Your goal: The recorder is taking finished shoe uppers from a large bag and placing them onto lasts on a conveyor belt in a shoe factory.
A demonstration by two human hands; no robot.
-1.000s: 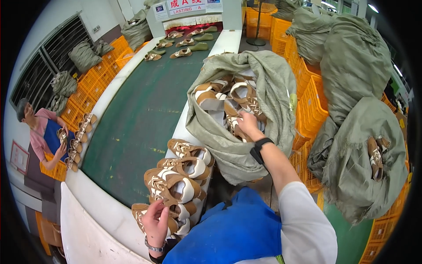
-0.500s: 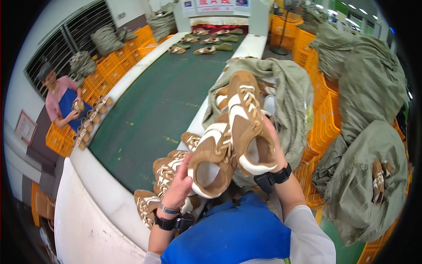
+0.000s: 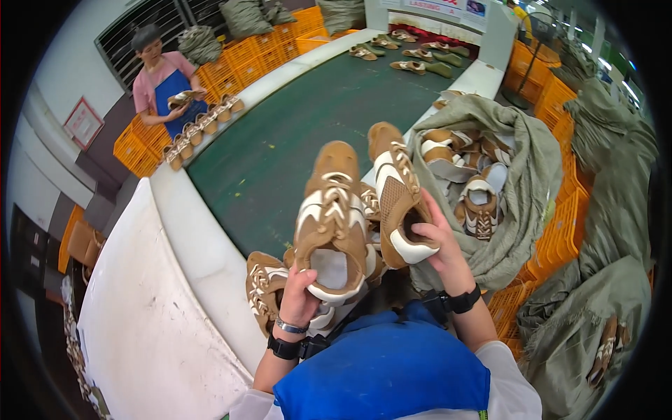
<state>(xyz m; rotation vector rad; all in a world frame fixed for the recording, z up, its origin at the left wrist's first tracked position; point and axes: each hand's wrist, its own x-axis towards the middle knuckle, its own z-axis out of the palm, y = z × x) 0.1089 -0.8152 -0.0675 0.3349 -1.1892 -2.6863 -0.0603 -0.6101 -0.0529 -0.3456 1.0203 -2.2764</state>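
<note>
My left hand (image 3: 299, 299) grips the heel of a brown-and-white lace-up sneaker (image 3: 329, 178), toe pointing away and its opening facing me. In my right hand (image 3: 442, 241) is a second, matching sneaker (image 3: 388, 168), tilted, with the thumb hooked into its collar. The two shoes are held side by side, slightly apart. Behind and below them more brown sneakers (image 3: 262, 280) lie on the white ledge (image 3: 210, 280), partly hidden. To the right of my right hand, a grey-green cloth sack (image 3: 535, 210) stands open, with several similar sneakers (image 3: 479, 210) inside.
A green conveyor belt (image 3: 280, 154) runs away from me, carrying shoes and green shoe lasts (image 3: 439, 69) at its far end. Across it a co-worker (image 3: 162, 84) handles a shoe beside a row of sneakers (image 3: 199, 127). Orange crates (image 3: 560, 231) and draped sacks (image 3: 609, 182) line the right.
The view has swung left, shifting the surroundings rightward. The two sneakers in my hands, overlapping before, are now farther apart, and the left one points straighter ahead. The sack's contents show more.
</note>
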